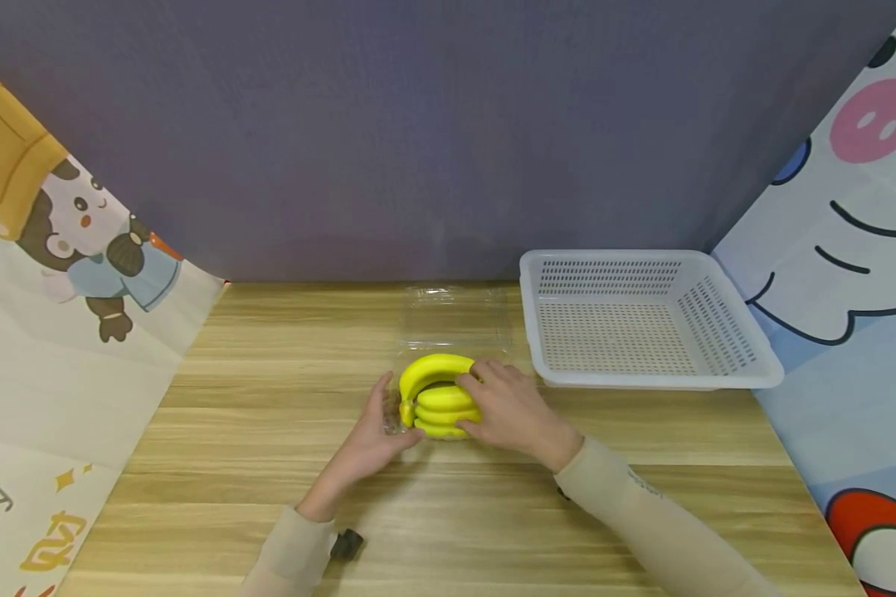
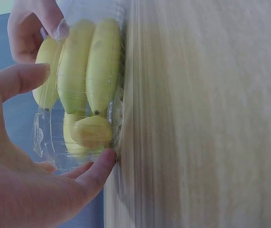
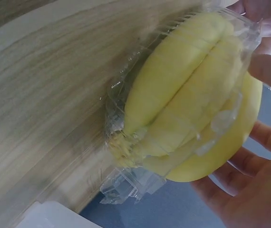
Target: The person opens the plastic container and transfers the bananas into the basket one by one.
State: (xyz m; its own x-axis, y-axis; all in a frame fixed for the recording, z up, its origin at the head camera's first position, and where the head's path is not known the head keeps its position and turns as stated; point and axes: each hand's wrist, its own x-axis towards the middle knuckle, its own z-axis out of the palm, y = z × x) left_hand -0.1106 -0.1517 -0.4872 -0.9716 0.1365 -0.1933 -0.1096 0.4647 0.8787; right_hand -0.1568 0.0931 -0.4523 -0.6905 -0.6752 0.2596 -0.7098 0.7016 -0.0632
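Observation:
A bunch of yellow bananas (image 1: 448,400) sits in a clear plastic clamshell box (image 2: 119,107), whose lid (image 1: 455,317) lies folded back behind it. My left hand (image 1: 373,431) holds the box's left end, thumb by the near rim and the other fingers round the end. From the right, my right hand (image 1: 504,406) grips the bananas, its fingers over their top and its thumb (image 2: 54,21) at the near rim. The bananas' right ends are hidden under that hand in the head view. Through the clear wall, the right wrist view shows the bananas (image 3: 183,85) lying side by side.
A white perforated basket (image 1: 616,380) stands at the back right of the wooden table (image 1: 269,406), close to the lid. A grey wall (image 1: 388,149) rises behind, with printed panels at both sides. A small black object (image 1: 347,545) shows beside the left sleeve.

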